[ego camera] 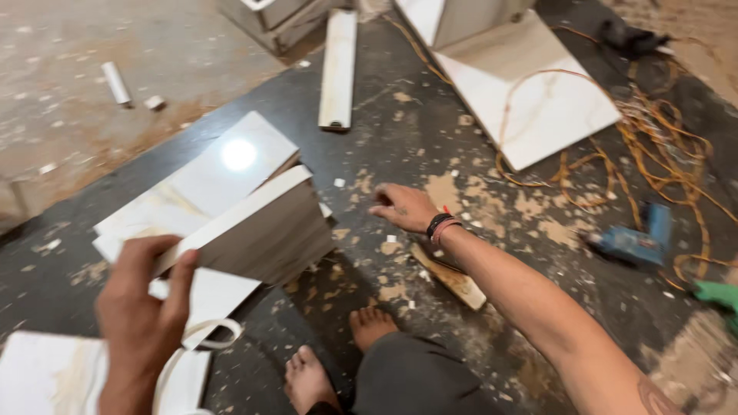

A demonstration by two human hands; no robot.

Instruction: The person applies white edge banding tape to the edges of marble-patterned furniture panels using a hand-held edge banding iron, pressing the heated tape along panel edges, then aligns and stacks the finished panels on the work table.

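Left hand (142, 307): fingers clamped on tilted white tile piece (254, 227), lifting it off floor. Right hand (403, 206): fingers loosely curled, empty, reaching over dusty floor (400, 131).

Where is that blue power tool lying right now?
The blue power tool lies on the dark floor at the right, beside the tangled orange cord, beyond the outstretched right hand.

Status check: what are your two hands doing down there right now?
Left hand grips a tilted tile piece. Right hand empty, stretched over the dusty floor. Wood scrap under the right forearm; orange cord lies beyond.
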